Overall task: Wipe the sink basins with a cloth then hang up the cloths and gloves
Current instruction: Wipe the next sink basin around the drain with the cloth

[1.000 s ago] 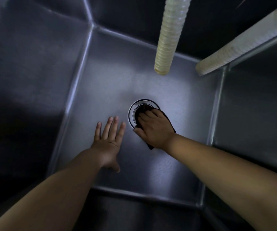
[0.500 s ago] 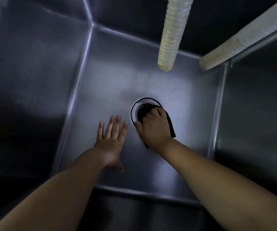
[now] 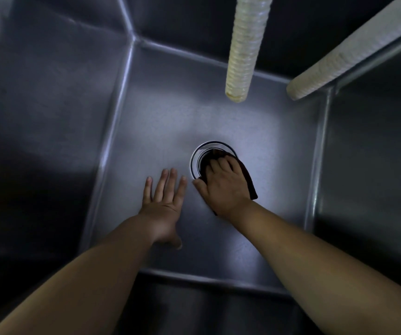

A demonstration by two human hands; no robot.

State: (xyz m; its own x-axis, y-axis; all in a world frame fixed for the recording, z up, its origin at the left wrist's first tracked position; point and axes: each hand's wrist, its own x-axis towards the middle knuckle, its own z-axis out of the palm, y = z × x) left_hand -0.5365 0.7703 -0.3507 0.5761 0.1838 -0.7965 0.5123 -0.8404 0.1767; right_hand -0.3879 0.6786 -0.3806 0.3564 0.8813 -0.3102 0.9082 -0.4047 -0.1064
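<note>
Dim steel sink basin (image 3: 218, 117), floor lit around the drain (image 3: 212, 151). Left of drain: left hand (image 3: 163, 206) flat, fingers straight. Over drain: right hand (image 3: 223, 187) clutching dark cloth (image 3: 249, 180). Above drain: two ribbed hoses (image 3: 245, 47).

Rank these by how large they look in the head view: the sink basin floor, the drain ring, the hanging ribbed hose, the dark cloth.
1. sink basin floor
2. hanging ribbed hose, though it is nearer the camera
3. drain ring and dark cloth: unsure, since the right hand covers much of both.
</note>
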